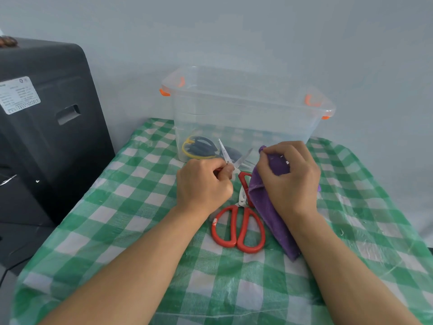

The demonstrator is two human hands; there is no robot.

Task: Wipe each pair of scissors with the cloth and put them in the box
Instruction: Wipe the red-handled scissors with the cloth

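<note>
My left hand (203, 181) grips the red handles of a small pair of scissors (230, 158), whose silver blades point up and stand spread apart. My right hand (289, 174) holds a purple cloth (269, 214), bunched at the top and hanging down to the table. A larger pair of red-handled scissors (239, 227) lies flat on the table between my hands, its blades partly under the cloth. Behind them stands the clear plastic box (246, 109) with orange latches; inside it lie yellow-and-dark-handled scissors (199, 147).
A green-and-white checked tablecloth (140, 207) covers the table. A black appliance (42, 127) with a white label stands to the left, beside the table's edge. A pale wall rises just behind the box.
</note>
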